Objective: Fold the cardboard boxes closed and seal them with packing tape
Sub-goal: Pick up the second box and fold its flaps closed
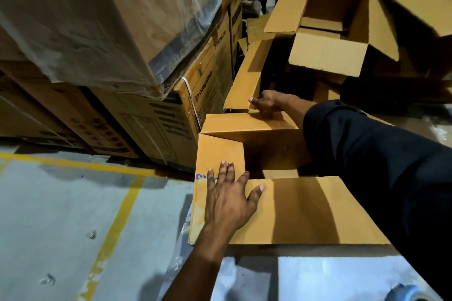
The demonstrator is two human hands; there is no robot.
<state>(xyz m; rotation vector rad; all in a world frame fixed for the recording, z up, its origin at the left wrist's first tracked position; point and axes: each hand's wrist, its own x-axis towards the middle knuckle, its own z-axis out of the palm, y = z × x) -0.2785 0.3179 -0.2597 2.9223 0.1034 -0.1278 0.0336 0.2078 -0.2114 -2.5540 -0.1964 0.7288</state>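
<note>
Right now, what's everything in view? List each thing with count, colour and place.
box being folded: one, brown, centre foreground, flaps partly down
open box: one, brown, upper right, flaps spread
printed cartons: a stack, brown with dark print, left, the upper ones under clear plastic wrap
floor lines: yellow, on grey floor at lower left
packing tape: none visible
left hand: flat, fingers spread, pressing the near-left flap
right hand: dark sleeve, gripping the far flap's edge

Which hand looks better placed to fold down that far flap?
Right. The right hand already grips the far flap at its edge, while the left hand lies flat, pressing the near flaps down.
</note>
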